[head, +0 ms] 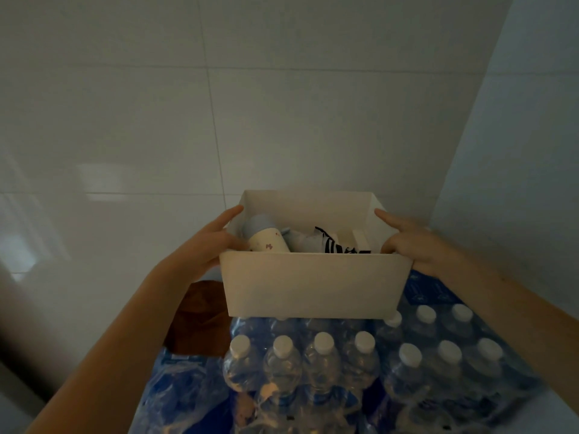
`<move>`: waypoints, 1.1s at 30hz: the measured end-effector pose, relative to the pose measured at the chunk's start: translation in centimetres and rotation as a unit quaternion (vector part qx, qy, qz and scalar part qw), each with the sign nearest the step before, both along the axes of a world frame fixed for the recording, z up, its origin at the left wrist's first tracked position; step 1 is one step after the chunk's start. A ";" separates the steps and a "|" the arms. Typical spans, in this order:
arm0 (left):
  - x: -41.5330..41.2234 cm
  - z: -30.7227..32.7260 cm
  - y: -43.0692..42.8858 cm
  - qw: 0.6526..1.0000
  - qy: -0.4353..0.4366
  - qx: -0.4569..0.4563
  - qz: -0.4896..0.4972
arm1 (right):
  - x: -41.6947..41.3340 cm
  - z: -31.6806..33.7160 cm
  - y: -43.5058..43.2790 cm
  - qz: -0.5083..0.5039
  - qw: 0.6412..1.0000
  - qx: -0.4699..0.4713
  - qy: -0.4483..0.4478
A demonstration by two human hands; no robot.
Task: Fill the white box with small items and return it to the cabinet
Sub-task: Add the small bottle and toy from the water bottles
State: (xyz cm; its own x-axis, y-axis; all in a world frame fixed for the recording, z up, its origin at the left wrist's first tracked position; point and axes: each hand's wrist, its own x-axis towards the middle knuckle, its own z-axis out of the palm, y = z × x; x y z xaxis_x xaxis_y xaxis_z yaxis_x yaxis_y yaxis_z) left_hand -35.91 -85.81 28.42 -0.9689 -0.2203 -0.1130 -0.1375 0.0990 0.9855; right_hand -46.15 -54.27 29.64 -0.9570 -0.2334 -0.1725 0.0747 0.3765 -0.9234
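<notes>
White box point(313, 286) | left hand point(205, 245) grips side | right hand point(412, 244) grips side

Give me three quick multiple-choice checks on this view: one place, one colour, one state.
1. Where is the white box?
A. Above the wrapped water bottles
B. On a chair
C. In a sink

2. What colour are the bottle caps?
A. Red
B. White
C. Green

3. How is the box held?
A. By one hand only
B. By both hands, one on each side
C. Not touched at all

Answers: 1 A, the bottle packs lie directly under it. 2 B, every visible cap is white. 3 B, the left hand and right hand clasp opposite walls.
</notes>
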 end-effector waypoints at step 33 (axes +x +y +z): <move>23.1 1.7 -6.8 0.943 0.169 -0.097 0.269 | 7.7 1.6 -14.9 0.292 0.928 -0.070 0.219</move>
